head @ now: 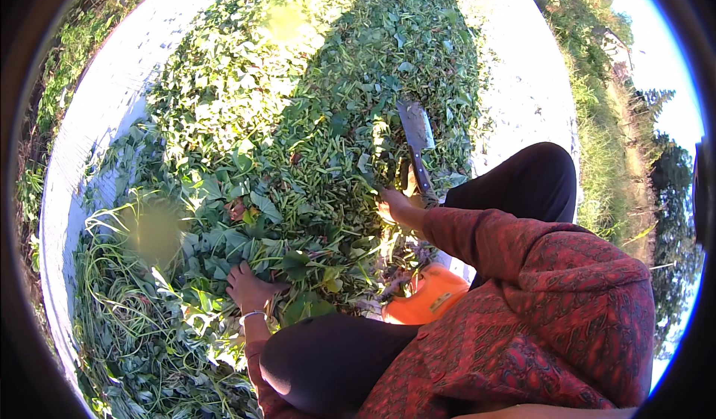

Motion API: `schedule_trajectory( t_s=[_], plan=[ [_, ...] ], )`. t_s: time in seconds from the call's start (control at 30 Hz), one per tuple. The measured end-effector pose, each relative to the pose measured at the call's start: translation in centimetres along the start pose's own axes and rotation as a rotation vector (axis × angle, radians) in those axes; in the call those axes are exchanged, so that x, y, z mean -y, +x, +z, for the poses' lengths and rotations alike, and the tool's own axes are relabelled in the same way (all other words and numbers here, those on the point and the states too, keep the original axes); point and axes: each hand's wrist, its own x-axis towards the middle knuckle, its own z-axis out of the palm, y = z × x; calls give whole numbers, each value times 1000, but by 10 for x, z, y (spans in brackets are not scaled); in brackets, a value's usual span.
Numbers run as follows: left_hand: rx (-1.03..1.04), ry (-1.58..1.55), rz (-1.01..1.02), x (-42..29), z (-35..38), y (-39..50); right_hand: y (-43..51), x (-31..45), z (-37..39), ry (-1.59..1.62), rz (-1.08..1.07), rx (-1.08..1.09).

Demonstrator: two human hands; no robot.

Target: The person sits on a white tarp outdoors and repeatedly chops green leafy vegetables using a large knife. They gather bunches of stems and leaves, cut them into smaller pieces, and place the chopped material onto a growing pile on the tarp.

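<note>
My left hand (pixel 249 289), with a bracelet at the wrist, lies with spread fingers on a heap of leafy green vines (pixel 215 251) beside my bent knee. My right hand (pixel 392 205) reaches low among cut leaves and stems, its fingertips partly hidden by shadow and greenery. Just beyond it a cleaver (pixel 417 131) rests on the chopped greens (pixel 330 156), its dark riveted handle towards me and its broad metal blade pointing away. The right hand is close to the handle but does not grip it. A pale brown piece, perhaps wood, shows beside the handle.
An orange plastic object (pixel 425 298) sits between my legs, partly covered by my clothing. Chopped greens spread far over a white sheet (pixel 517 77). Long grassy stems (pixel 128 307) and uncut leaves pile up at the lower left. Weeds and bushes border the sheet.
</note>
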Motion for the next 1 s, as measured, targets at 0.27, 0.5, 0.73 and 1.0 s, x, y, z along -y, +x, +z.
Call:
schedule_trajectory(
  t_s=[0.27, 0.5, 0.73, 1.0],
  plan=[
    [40, 18, 31, 1, -3, 2, -17, -94, 101, 693, -251, 54],
    [85, 24, 164, 22, -17, 18, -98, -23, 53, 177, -229, 438],
    [-286, -82, 268, 6, -48, 84, -119, 31, 21, 343, -98, 728],
    [-275, 160, 665, -107, -70, 163, -123, 36, 23, 381, -44, 814]
  ],
)
